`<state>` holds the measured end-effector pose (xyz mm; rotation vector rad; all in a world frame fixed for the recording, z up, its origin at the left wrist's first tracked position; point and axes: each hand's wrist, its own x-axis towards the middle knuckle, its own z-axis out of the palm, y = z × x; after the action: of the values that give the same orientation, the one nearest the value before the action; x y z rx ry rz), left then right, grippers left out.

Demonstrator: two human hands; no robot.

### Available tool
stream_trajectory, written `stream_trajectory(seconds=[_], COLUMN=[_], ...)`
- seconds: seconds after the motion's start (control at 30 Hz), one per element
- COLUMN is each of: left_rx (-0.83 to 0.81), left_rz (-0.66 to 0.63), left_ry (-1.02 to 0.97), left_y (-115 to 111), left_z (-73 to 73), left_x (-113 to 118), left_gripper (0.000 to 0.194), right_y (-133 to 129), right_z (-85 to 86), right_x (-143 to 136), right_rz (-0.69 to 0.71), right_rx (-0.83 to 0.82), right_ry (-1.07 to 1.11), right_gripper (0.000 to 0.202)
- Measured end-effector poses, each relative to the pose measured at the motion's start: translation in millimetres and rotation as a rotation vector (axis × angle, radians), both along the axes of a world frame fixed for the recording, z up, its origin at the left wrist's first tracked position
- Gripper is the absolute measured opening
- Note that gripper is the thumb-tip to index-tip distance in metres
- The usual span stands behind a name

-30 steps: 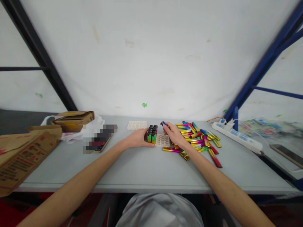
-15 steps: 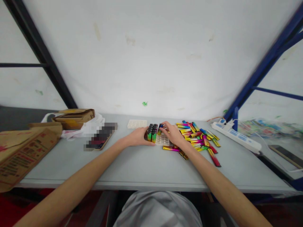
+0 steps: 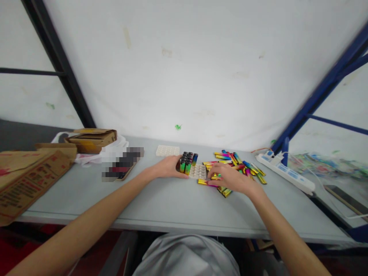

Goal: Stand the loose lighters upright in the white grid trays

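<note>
Lighters, standing and loose

Pocked tray (image 3: 199,172): pale, flat, round hollows showing on its right part. Standing lighters (image 3: 185,163): black tops, metallic green-gold bodies, upright, close-packed at tray's left. Blue-gold lighter (image 3: 195,159): upright, far side, right of that block. Loose lighters (image 3: 237,158): right of tray, lying crossed and overlapping; gold, blue, red, magenta, green. Gold-magenta lighter (image 3: 202,182): flat, pile's near left.

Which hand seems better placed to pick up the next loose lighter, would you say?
Right, I think: the right hand is over the loose lighters, while the left hand cups the upright lighters.
</note>
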<state>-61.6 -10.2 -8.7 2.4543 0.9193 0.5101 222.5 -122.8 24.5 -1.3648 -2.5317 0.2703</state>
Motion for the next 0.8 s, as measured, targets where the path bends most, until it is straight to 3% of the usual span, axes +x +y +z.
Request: stream_trajectory(seconds=[0.1,0.23,0.33,0.5,0.67,0.8], left_rx=[-0.008,-0.01,-0.005,-0.013,-0.004,-0.016], left_rz=[-0.002,0.001,0.0,-0.012,-0.008,-0.014], left_ry=[-0.007,-0.015,-0.007,0.001,0.0,0.006], left_y=[1,1,0,-1,0,0], left_z=[-1.1,-2.5,-1.5,1.3,0.4,1.2], left_x=[0,-1,-1,0,-1,-2], left_gripper=[0.075,0.075,0.075,0.076,0.077,0.077], right_y=[-16,-18,-16,-10,20,51], right_z=[-15.1,-25.4,-20.0,-0.1,14.3,7.3], right_x=[-2,-6,-2,-2,-17,-31], right_rz=[-0.013,0.029,0.041,-0.023,-0.122,-0.182], right_rx=[0.095,0.185,0.12,-0.176,-0.159,-0.12], right_ry=[-0.035,0.028,0.214,0.612,0.868,1.117], right_gripper=[0.018,0.016,0.021,0.033,0.037,0.044])
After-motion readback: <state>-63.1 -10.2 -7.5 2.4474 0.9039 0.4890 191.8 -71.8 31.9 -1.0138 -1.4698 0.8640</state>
